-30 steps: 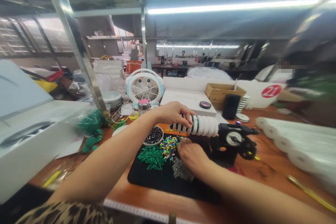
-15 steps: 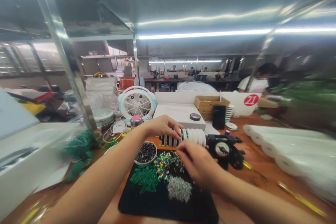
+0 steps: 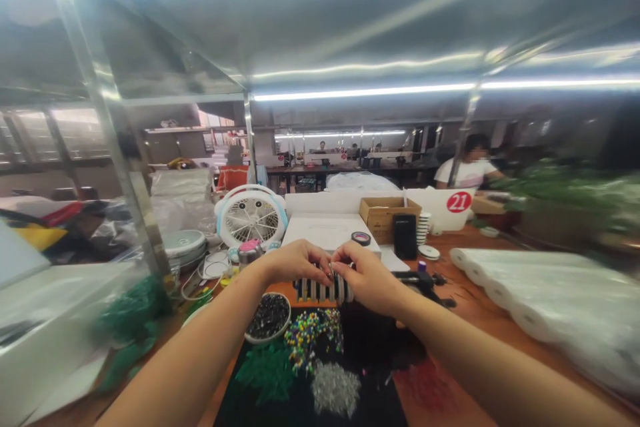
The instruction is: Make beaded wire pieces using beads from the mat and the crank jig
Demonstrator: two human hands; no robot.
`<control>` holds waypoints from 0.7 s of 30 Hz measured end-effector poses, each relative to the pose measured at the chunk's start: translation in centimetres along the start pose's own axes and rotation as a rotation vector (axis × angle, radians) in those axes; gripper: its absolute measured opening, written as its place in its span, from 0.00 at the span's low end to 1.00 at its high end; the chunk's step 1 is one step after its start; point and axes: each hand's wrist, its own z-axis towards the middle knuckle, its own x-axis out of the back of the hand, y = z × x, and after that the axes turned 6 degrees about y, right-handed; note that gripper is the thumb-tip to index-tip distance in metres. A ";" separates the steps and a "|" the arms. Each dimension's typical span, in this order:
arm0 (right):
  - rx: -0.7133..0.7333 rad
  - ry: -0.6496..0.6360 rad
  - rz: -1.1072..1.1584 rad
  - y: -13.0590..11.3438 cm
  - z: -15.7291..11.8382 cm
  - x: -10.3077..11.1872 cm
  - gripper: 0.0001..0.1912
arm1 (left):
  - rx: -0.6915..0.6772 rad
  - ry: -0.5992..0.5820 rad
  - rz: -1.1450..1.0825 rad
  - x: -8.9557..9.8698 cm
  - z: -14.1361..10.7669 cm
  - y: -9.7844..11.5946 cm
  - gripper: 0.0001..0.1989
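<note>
My left hand (image 3: 300,261) is above a row of white and black ring-shaped spools (image 3: 315,291), its thumb and fingers closed in a pinch. Close against it, my right hand (image 3: 370,278) pinches at the same spot, covering the right part of the row. What lies between the fingertips is too small to make out. Below the hands, a black mat (image 3: 293,407) bears a pile of multicoloured beads (image 3: 304,340), green slender pieces (image 3: 267,373) and clear pieces (image 3: 335,388). A round dish (image 3: 247,335) holds black pieces.
A black mechanism (image 3: 430,280) sits right of the spools, partly hidden by my right hand. Behind are a fan (image 3: 253,219), a white box (image 3: 320,230), a tape roll (image 3: 361,237) and a carton (image 3: 385,213). Plastic rolls (image 3: 530,287) lie right; red pieces (image 3: 425,383) lie near my right forearm.
My right hand has moved up from beside the coloured beads to the spools, where its fingertips meet those of my left hand. The view has tilted up and shifted slightly right.
</note>
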 end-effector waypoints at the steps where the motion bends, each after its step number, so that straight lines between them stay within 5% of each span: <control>1: 0.007 -0.001 0.000 -0.1 -0.1 0.0 0.05 | 0.005 -0.005 -0.002 0.0 0.0 0.0 0.06; 11: 0.040 -0.101 -0.082 0.0 -0.7 0.4 0.06 | -0.008 -0.031 -0.011 -0.3 0.0 0.7 0.05; 21: 0.159 -0.068 -0.135 0.7 -0.8 -0.2 0.07 | 0.052 0.309 0.195 -2.2 0.8 0.3 0.14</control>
